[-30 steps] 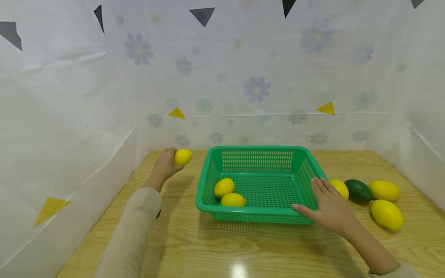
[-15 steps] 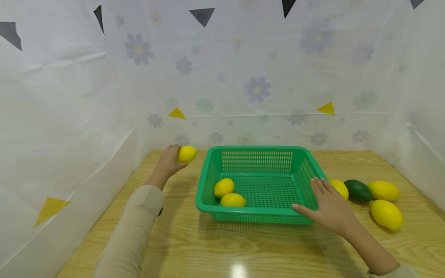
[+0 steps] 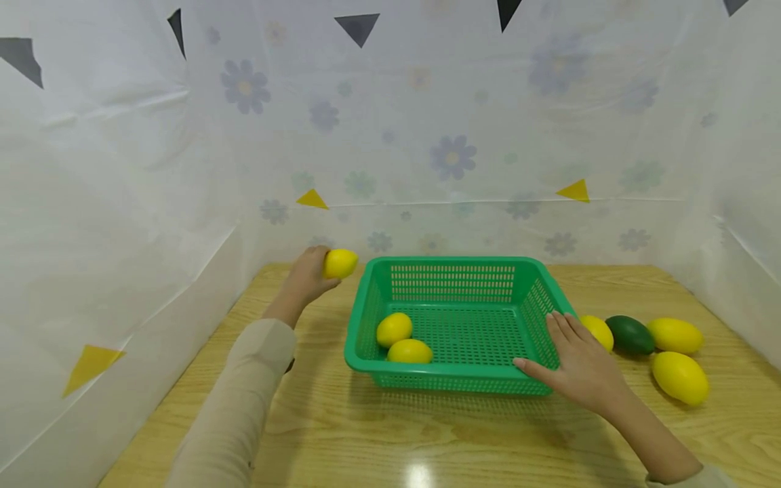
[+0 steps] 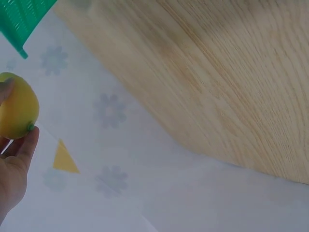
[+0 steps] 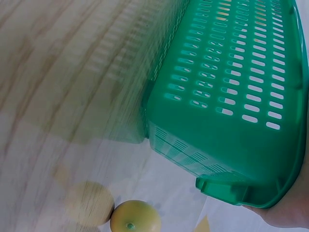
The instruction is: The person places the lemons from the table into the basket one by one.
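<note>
"Left of the green basket (image 3: 460, 369), above the wooden table (image 3: 342, 434), what does the left hand (image 3: 308, 276) show?"

"Thumb and fingers clamped on a lemon (image 3: 341, 263): bright yellow, smooth-skinned, oval, with a small green nub at one end, visible from the left wrist."

"And the right hand (image 3: 584, 369)?"

"Laid on the basket's near right corner, fingers extended, thumb apart."

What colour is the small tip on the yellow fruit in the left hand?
Green. The small tip of the yellow fruit shows best in the left wrist view.
</note>
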The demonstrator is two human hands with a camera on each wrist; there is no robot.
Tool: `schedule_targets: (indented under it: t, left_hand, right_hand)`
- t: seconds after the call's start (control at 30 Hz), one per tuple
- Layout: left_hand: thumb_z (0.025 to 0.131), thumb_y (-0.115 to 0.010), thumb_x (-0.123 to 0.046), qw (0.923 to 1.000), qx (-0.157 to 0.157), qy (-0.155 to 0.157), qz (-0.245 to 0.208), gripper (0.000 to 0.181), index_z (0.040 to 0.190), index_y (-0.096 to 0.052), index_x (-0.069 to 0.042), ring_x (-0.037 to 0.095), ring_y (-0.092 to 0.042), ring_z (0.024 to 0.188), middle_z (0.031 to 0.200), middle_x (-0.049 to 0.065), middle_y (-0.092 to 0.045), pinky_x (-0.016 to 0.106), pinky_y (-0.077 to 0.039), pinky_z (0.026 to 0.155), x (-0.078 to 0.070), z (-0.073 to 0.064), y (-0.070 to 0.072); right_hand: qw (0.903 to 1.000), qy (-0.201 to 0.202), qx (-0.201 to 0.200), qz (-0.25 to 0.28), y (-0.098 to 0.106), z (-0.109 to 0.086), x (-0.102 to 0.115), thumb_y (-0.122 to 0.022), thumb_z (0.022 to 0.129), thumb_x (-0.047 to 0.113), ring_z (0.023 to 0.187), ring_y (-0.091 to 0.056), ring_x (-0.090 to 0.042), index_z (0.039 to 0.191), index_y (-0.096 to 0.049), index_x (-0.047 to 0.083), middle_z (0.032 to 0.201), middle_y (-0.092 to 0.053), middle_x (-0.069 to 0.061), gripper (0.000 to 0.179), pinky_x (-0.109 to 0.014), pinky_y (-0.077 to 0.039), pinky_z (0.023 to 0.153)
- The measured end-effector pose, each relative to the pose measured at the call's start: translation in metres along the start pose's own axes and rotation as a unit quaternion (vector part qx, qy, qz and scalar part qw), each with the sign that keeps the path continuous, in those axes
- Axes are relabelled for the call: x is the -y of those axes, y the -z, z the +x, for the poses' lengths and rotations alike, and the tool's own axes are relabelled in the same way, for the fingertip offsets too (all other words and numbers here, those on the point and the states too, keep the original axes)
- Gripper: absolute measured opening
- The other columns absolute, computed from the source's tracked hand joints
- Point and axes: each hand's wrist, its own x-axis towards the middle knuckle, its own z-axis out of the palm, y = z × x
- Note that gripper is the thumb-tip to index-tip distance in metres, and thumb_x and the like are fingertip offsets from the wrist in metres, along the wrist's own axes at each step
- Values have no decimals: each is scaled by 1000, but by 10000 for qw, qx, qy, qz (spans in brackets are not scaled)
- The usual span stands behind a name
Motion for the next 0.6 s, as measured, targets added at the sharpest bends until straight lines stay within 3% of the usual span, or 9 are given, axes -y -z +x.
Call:
schedule_targets:
  t: [0.6]
  left_hand:
    - [81,-70,-12,9994,142,-319,-2,54,125,-46,9,38,-50,111,123,27,-52,49,-44,95,-24,5,1]
  right_hand:
    - [10000,14,-19,-66,0,0,-1,-52,84,61,135,-19,-50,141,-24,-13,146,-22,-35,98,-62,-20,106]
